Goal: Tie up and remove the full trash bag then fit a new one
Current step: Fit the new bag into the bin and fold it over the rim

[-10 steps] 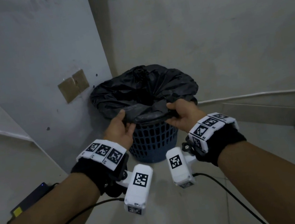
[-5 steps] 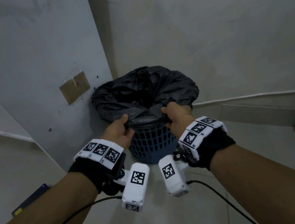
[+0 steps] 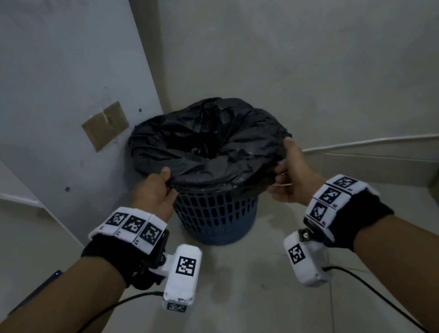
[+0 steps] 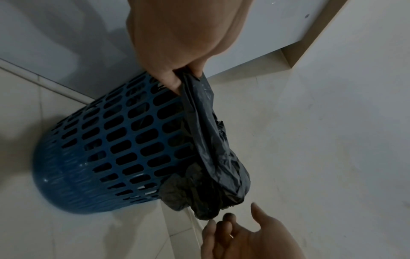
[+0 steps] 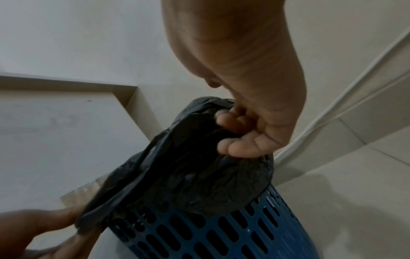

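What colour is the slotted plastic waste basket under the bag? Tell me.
The slotted plastic waste basket is blue; the left wrist view shows it best.

Black trash bag crumpled, open-mouthed, folded over rim of upright blue slotted basket.

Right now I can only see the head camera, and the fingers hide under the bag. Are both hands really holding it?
Observer: The right one is. In the right wrist view the right hand has its fingers curled into a bunched fold of the black trash bag.
Operator: What about the other hand?
Observer: In the left wrist view the left hand pinches the bag's edge between thumb and fingers, and the plastic stretches away from that pinch alongside the blue basket.
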